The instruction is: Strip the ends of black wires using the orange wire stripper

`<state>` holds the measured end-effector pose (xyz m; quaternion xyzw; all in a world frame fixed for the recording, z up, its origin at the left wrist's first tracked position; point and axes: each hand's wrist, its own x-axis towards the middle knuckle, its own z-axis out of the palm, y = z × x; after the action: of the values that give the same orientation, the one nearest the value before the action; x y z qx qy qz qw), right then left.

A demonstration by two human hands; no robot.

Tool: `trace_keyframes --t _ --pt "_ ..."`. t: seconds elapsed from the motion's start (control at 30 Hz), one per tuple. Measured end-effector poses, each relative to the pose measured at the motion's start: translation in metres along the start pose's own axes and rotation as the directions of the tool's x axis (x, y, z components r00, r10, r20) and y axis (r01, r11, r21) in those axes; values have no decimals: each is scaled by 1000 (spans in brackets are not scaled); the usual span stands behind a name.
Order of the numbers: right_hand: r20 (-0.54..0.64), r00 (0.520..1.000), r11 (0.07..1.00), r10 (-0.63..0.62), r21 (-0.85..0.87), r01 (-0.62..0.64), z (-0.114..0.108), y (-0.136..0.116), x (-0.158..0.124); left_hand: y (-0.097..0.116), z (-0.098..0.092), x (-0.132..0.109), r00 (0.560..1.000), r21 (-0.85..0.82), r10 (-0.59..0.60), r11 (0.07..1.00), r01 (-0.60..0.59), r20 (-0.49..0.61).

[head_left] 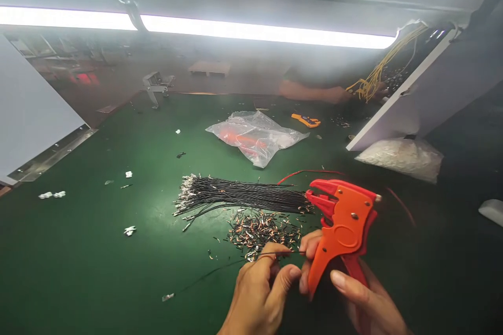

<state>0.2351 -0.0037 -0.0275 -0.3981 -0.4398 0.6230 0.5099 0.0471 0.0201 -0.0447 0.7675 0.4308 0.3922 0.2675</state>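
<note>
A thin black wire [220, 269] stretches across my left hand [261, 285], whose fingers are closed around it. The wire's far end carries a small clear-and-metal terminal [167, 297], hanging out to the left. My right hand [373, 298] grips an orange and red wire stripper [348, 225] by its handles, jaws pointing left and parted. Fingertips of the right hand poke out beside the handle, at the wire's near end. Behind the hands lies a bundle of black wires [243, 194] with metal terminals on the left. Below it is a pile of cut wire scraps [261, 233].
A clear plastic bag [257, 136] with orange contents lies farther back, beside an orange hand tool [305, 120]. On the right sits a bag of white pieces [403, 159] under a white panel [401, 91]. Across the table, another person's arm [314, 92] is near yellow wires [373, 81].
</note>
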Motion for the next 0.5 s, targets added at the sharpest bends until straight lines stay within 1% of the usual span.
trace_keyframes --t 0.03,0.07,0.1,0.13,0.17,0.23,0.33,0.4,0.43,0.5 --pt "34 999 1000 28 12 -29 1 2 -1 2 -1 1 993 -144 -111 983 114 32" --pt "68 996 998 58 28 -60 3 3 -2 4 -3 3 975 -286 -209 932 221 72" --pt "95 992 995 85 47 -90 4 5 -3 6 -6 5 953 -403 -285 864 301 102" --pt "112 988 992 108 59 -116 4 6 -3 8 -8 7 932 -490 -345 796 354 113" --pt "118 985 989 124 61 -132 5 7 -4 10 -11 9 917 -539 -388 755 373 92" --pt "108 986 990 130 42 -135 4 9 -4 14 -17 12 886 -588 -464 710 387 22" --pt "74 990 993 117 -12 -117 1 8 -1 16 -28 16 790 -637 -598 664 393 -136" --pt "59 992 994 110 -35 -108 -1 6 1 17 -34 19 714 -658 -661 646 386 -230" --pt "57 993 994 105 -40 -103 -1 5 2 17 -37 20 684 -666 -681 641 382 -264" --pt "63 993 994 103 -28 -101 -1 5 2 18 -40 22 658 -665 -693 644 378 -296"
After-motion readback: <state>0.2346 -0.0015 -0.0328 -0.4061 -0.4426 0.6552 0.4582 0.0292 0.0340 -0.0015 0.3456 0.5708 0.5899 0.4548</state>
